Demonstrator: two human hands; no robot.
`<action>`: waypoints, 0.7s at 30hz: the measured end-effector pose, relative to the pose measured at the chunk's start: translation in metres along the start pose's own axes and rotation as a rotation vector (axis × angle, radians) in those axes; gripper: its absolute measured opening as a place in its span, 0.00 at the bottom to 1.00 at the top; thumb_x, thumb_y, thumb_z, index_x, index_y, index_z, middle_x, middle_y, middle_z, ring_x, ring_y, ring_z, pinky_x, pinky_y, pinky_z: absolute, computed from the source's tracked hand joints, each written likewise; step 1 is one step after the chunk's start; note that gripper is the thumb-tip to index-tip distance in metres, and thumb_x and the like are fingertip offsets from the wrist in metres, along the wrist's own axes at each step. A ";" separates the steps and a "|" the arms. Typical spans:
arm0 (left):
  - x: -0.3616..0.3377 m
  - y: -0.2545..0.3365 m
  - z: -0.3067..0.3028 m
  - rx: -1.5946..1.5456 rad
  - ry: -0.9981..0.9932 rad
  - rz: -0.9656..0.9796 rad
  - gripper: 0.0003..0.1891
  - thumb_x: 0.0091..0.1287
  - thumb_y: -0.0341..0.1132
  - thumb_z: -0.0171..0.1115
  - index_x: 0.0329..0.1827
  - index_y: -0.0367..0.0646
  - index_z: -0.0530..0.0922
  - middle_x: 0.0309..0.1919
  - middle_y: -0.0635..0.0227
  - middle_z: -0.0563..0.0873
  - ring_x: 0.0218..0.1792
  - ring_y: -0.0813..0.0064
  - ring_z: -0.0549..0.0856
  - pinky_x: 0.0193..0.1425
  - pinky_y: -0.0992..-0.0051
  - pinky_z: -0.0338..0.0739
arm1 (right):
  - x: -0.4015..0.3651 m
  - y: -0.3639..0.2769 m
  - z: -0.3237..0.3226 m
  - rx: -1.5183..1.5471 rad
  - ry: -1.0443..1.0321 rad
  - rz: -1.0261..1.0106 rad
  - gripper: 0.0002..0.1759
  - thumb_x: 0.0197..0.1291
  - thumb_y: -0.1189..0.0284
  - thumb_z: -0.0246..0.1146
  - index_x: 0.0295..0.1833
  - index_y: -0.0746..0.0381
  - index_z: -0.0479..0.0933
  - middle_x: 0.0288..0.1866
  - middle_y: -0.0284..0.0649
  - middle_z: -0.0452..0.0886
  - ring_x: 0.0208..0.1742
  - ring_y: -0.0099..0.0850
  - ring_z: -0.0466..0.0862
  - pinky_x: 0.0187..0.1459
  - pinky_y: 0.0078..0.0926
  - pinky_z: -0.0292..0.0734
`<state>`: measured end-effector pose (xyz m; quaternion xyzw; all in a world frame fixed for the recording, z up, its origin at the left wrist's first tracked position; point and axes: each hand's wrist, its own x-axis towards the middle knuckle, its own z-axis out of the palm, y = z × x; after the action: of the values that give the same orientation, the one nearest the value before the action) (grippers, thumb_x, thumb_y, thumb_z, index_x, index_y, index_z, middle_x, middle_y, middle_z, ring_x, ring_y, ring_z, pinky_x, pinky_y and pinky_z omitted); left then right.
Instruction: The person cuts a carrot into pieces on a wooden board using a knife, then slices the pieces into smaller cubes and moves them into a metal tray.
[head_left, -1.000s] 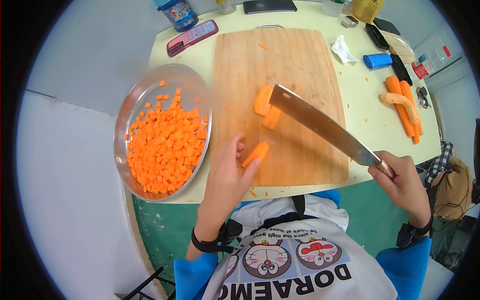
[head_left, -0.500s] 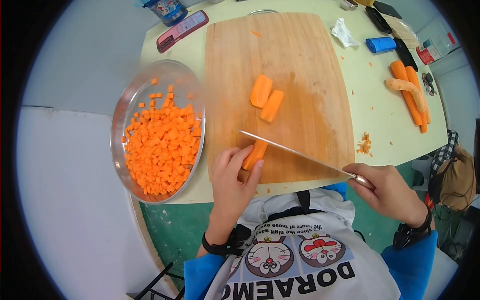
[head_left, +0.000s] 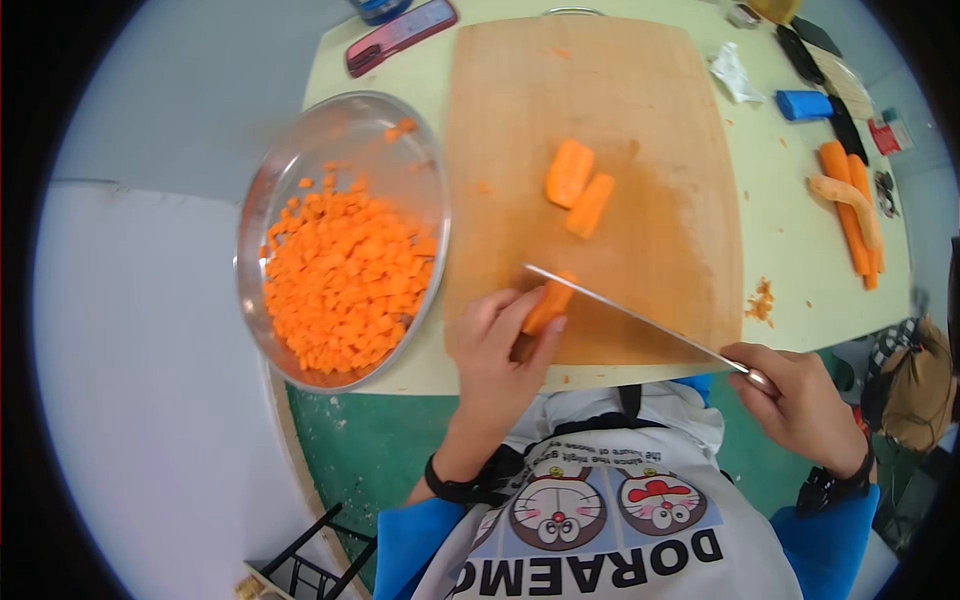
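Note:
My left hand (head_left: 500, 345) pins a short carrot piece (head_left: 549, 305) to the near edge of the wooden cutting board (head_left: 660, 200). A long knife (head_left: 630, 315) lies edge-down across that piece, its handle gripped in my right hand (head_left: 800, 400) off the board's near right corner. Two more carrot chunks (head_left: 580, 190) rest side by side in the middle of the board. To the left stands a metal bowl (head_left: 330, 130) holding several small carrot cubes (head_left: 345, 275).
Whole carrots (head_left: 850, 205) lie at the table's right side, with a blue roll (head_left: 805, 104) and dark items behind them. A small pile of carrot scraps (head_left: 762, 300) sits right of the board. A red phone (head_left: 400, 35) lies at the far left.
The knife came down from raised above the board to resting across the carrot piece under my left hand. The view shifted, so everything sits further right in the frame.

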<state>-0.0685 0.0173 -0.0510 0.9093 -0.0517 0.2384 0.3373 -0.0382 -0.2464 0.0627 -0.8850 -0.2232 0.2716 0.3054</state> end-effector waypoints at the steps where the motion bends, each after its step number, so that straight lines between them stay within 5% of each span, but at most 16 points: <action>1: -0.002 0.000 -0.001 0.027 0.005 -0.005 0.13 0.51 0.26 0.71 0.41 0.38 0.81 0.35 0.65 0.80 0.30 0.77 0.78 0.29 0.81 0.72 | 0.000 0.000 0.001 -0.020 0.011 0.032 0.11 0.58 0.75 0.59 0.47 0.65 0.74 0.25 0.47 0.78 0.24 0.42 0.80 0.27 0.32 0.74; 4: -0.007 0.003 0.000 -0.083 0.005 -0.159 0.15 0.48 0.27 0.72 0.40 0.41 0.82 0.36 0.65 0.80 0.33 0.71 0.79 0.35 0.76 0.73 | 0.000 -0.003 -0.003 -0.049 0.002 0.082 0.12 0.57 0.75 0.60 0.47 0.65 0.74 0.23 0.47 0.77 0.23 0.42 0.79 0.27 0.31 0.73; 11: -0.005 0.003 0.003 -0.034 0.059 -0.044 0.14 0.48 0.26 0.72 0.39 0.41 0.82 0.36 0.67 0.80 0.35 0.71 0.78 0.37 0.77 0.71 | 0.003 -0.006 -0.008 -0.036 -0.060 0.130 0.13 0.56 0.77 0.60 0.47 0.65 0.74 0.20 0.46 0.75 0.21 0.40 0.77 0.25 0.30 0.71; 17: -0.006 0.003 0.004 -0.076 0.060 -0.056 0.13 0.48 0.25 0.71 0.37 0.40 0.82 0.35 0.66 0.80 0.35 0.71 0.78 0.37 0.77 0.71 | 0.002 0.000 -0.005 -0.132 0.019 0.022 0.15 0.54 0.79 0.60 0.49 0.64 0.74 0.22 0.45 0.76 0.21 0.39 0.78 0.24 0.30 0.71; 21: -0.007 0.001 0.004 -0.079 0.061 -0.064 0.11 0.50 0.23 0.70 0.38 0.38 0.82 0.36 0.65 0.80 0.31 0.76 0.78 0.28 0.82 0.70 | 0.001 -0.002 -0.005 -0.118 0.042 0.032 0.16 0.54 0.79 0.60 0.50 0.64 0.74 0.23 0.45 0.77 0.22 0.39 0.78 0.25 0.29 0.71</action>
<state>-0.0736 0.0135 -0.0564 0.8887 -0.0215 0.2527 0.3819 -0.0349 -0.2468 0.0667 -0.9104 -0.2184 0.2441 0.2529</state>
